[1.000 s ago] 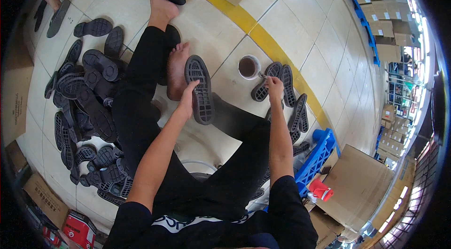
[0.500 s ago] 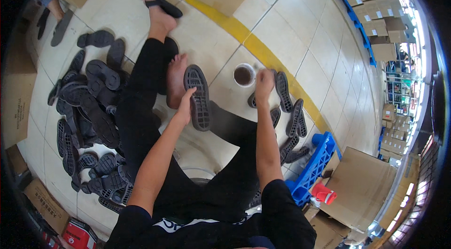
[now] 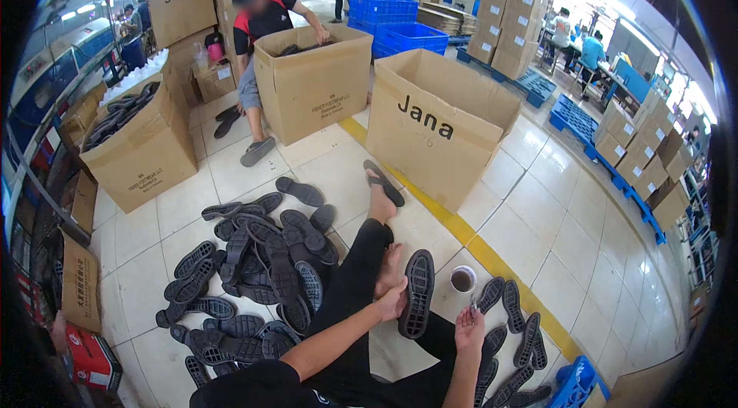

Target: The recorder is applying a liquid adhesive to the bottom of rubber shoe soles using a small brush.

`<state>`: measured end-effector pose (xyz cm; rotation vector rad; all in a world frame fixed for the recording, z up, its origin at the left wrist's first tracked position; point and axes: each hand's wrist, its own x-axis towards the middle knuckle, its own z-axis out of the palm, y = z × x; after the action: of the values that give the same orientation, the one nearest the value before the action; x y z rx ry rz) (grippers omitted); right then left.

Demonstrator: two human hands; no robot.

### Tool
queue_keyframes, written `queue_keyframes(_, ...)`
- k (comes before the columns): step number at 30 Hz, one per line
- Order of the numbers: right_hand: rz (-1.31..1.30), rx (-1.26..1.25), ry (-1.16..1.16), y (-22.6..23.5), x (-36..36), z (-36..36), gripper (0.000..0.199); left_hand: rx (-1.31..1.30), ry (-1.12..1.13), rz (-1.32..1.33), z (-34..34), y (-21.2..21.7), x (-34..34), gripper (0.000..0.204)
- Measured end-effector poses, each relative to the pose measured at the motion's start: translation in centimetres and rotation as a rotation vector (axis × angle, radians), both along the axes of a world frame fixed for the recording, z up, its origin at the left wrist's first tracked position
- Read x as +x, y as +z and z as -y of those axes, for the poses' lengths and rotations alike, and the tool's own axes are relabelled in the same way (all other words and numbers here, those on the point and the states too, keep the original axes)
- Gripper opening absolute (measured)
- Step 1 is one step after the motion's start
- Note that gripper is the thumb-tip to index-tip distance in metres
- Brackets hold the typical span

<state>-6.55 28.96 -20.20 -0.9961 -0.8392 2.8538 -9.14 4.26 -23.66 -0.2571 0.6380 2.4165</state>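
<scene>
My left hand is closed on the edge of a black shoe sole, held upright with its ribbed, gridded face in view. My right hand is pinched, palm up, just on the near side of a white cup of dark brown liquid. Something thin seems to stick out past its fingertips, too small to make out. A loose pile of black soles covers the floor left of my leg. Several more soles lie in a row to the right of my right hand.
A large open carton stands ahead, beyond a yellow floor line. Left of it, another person reaches into a second carton. A carton full of soles stands far left. A blue pallet lies at the near right.
The view has swung up and left, bringing the cartons and the other person into sight. My right hand has come nearer to me from beside the cup. My left hand still holds the sole.
</scene>
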Motion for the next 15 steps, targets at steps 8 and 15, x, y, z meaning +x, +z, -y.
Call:
queue_keyframes(8, -0.312, 0.120, 0.284, 11.9, 7.8, 4.2, 0.019, -0.029, -0.166, -0.266, 1.5, 9.1, 6.2, 0.074)
queue_keyframes(15, -0.481, 0.244, 0.416, 18.5, 6.6, 7.0, 0.016, -0.120, -0.066, -0.474, 1.3, 15.0, 9.9, 0.080)
